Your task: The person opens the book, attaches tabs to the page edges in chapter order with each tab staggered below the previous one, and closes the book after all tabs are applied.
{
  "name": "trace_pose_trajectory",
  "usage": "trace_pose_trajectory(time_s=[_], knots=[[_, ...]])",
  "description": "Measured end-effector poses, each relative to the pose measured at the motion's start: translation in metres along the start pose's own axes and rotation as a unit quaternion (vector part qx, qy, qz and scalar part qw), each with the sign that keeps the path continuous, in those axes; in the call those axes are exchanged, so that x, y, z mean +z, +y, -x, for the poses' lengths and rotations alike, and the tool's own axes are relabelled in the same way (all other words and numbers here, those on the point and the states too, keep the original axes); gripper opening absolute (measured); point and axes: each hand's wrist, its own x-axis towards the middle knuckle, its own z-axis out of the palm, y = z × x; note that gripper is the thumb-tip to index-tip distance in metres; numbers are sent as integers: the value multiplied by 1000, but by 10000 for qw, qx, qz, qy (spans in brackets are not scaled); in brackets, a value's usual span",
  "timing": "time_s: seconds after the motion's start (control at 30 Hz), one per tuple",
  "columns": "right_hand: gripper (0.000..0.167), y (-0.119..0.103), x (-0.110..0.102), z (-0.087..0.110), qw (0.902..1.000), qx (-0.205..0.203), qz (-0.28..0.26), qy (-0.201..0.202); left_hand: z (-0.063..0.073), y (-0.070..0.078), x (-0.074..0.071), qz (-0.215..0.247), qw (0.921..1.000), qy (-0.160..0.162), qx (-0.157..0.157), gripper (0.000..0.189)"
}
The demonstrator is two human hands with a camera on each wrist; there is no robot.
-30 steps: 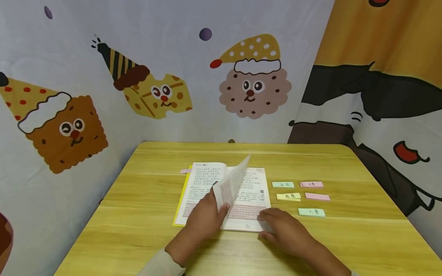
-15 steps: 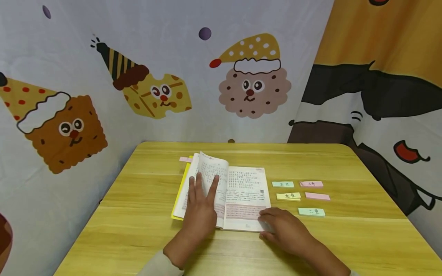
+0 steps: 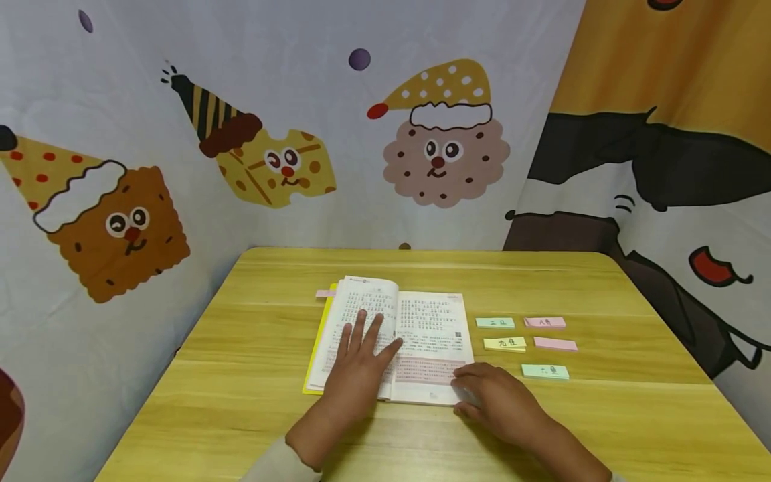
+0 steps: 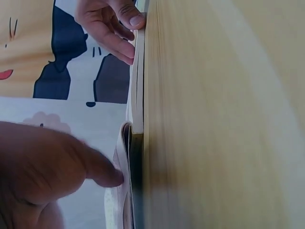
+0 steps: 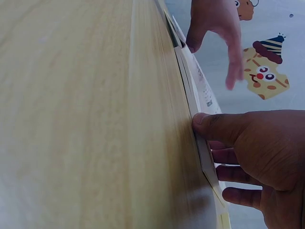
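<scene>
An open book (image 3: 429,392) with a yellow cover lies on the table, its pages covered in printed text. My left hand (image 3: 357,375) rests on the left page with fingers spread. In the left wrist view, its thumb touches the curved pages near the fold. At the lower right corner, my right hand (image 3: 500,402) holds the book. The right wrist view shows that thumb on the book's bottom edge and the other fingers bent around the page side. A pink paper tab (image 3: 325,293) sticks out from the book's upper left.
Right of the book lie small handwritten paper slips: a green slip (image 3: 495,323), a pink slip (image 3: 545,323), a yellow slip (image 3: 504,344), a second pink slip (image 3: 555,344) and another green slip (image 3: 545,371). A cartoon-printed cloth (image 3: 361,221) hangs behind the wooden table (image 3: 241,428).
The raised leaf has been turned over to the left and now lies down. My left hand has gone from holding that leaf to lying spread on the page. The right hand stays put.
</scene>
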Motion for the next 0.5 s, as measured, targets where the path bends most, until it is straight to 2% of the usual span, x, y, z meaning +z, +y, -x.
trace_pose_trajectory(time_s=[0.1,0.2,0.33,0.5], knots=[[37,0,0,0,10000,47,16,-7,1,0,1,236,9984,-266,441,62],[38,-1,1,0,10000,84,24,-23,2,1,1,331,9963,-471,640,43],[37,-1,0,0,10000,79,22,-20,2,1,2,448,9952,-615,611,31],[37,-1,0,0,10000,68,-11,-16,4,0,2,584,9955,-533,530,29]])
